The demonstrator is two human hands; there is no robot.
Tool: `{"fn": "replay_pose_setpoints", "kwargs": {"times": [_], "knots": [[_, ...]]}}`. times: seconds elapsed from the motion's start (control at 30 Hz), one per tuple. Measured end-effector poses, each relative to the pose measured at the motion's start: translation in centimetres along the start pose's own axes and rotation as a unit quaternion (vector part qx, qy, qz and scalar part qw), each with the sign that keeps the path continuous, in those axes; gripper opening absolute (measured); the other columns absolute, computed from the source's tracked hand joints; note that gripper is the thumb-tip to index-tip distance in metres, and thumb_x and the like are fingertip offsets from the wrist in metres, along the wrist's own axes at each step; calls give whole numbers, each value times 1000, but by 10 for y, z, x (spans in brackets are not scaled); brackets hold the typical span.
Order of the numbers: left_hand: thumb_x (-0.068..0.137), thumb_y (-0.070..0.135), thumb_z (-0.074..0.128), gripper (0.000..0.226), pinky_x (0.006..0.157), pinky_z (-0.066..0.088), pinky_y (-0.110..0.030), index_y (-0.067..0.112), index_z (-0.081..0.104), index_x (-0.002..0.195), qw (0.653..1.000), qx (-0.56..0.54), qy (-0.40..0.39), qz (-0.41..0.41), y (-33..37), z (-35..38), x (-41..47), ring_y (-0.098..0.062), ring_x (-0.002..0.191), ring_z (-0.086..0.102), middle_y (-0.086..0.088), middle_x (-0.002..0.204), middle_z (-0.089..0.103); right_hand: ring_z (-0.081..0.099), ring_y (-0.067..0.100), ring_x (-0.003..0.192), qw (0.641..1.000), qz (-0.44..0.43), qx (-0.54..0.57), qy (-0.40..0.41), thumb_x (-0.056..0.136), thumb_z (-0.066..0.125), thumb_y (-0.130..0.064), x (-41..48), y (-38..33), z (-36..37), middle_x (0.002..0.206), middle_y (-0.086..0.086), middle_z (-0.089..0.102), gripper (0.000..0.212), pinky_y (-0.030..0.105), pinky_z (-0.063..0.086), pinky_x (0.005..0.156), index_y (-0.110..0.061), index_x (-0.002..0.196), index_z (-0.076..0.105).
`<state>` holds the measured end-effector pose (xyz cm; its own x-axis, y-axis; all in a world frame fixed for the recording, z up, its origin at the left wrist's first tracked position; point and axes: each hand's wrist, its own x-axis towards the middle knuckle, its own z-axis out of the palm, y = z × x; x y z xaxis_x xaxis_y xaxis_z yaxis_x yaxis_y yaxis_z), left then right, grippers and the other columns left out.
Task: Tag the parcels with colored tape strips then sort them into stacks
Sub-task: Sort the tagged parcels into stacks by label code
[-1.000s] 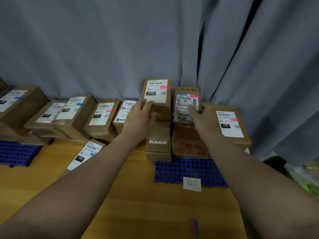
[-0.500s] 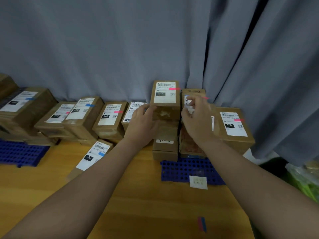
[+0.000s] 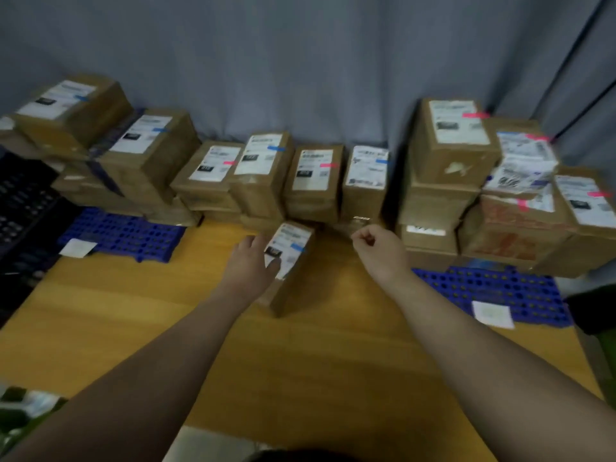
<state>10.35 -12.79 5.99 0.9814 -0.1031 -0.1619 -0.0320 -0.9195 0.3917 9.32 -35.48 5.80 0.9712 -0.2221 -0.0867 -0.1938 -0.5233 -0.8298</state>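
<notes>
Parcel under the left hand, whose fingers spread open on it; right hand loosely curled, empty; probably stiff, light cardboard, best gripped by its long sides

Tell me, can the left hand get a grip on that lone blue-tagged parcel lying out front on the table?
Probably yes. The left hand is already at the parcel, fingers spread on its label side, and nothing sits between them. The right hand hangs loosely curled off to the side, clear.
</notes>
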Motion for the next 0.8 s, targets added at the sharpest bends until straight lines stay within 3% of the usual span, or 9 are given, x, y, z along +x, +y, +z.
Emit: {"fn": "replay_pose_setpoints", "kwargs": {"times": [0.1,0.2,0.27,0.47,0.6,0.67,0.73,0.8], "knots": [[88,47,57,71,107,30,-40,16,28,145,997,23,-66,-22,-30,6,1,-31,132,30,-10,145,32,53,10,88,997,73,16,-12,94,53,-16,-12,4,51,89,-9,58,11,19,37,74,-16,95,64],[72,68,63,100,107,32,-46,21,17,148,990,62,-122,-19,-53,25,7,-34,134,26,-12,148,24,53,12,87,991,133,15,-19,96,51,-17,-27,10,85,96,-4,59,13,22,38,73,-13,99,63],[69,72,62,108,105,34,-48,22,10,149,983,92,-159,1,-63,37,10,-36,134,26,-13,148,20,52,13,86,987,163,9,-15,96,51,-18,-37,12,99,96,-3,58,13,22,38,73,-12,99,62],[76,51,69,93,87,45,-42,24,12,144,983,83,-162,13,-70,48,13,-34,120,38,-13,132,28,52,14,88,983,183,-24,-7,94,52,-16,-51,4,115,94,-1,59,17,21,38,75,-7,101,65],[74,45,68,88,86,44,-41,26,16,143,989,37,-140,21,-82,42,7,-33,117,38,-11,130,30,52,15,89,982,189,-9,-25,94,52,-17,-52,-1,119,100,1,60,17,21,38,75,-8,104,63],[73,46,66,86,89,44,-41,26,21,144,992,-8,-120,22,-91,35,1,-31,119,37,-8,132,31,53,16,89,976,211,21,-39,94,55,-25,-54,-8,122,102,1,59,20,26,42,76,-11,108,59],[72,45,67,84,89,44,-40,28,26,142,992,-58,-101,43,-97,24,-7,-29,119,39,-4,132,33,56,16,88,962,252,94,-54,91,59,-41,-58,-17,123,101,-2,57,34,37,51,80,-17,113,50],[70,45,70,82,87,44,-36,28,31,140,991,-81,-59,92,-102,10,-16,-25,116,43,-3,131,37,59,17,96,944,272,180,-60,85,62,-52,-63,-29,125,108,-3,56,50,40,56,78,-24,119,39]]}}
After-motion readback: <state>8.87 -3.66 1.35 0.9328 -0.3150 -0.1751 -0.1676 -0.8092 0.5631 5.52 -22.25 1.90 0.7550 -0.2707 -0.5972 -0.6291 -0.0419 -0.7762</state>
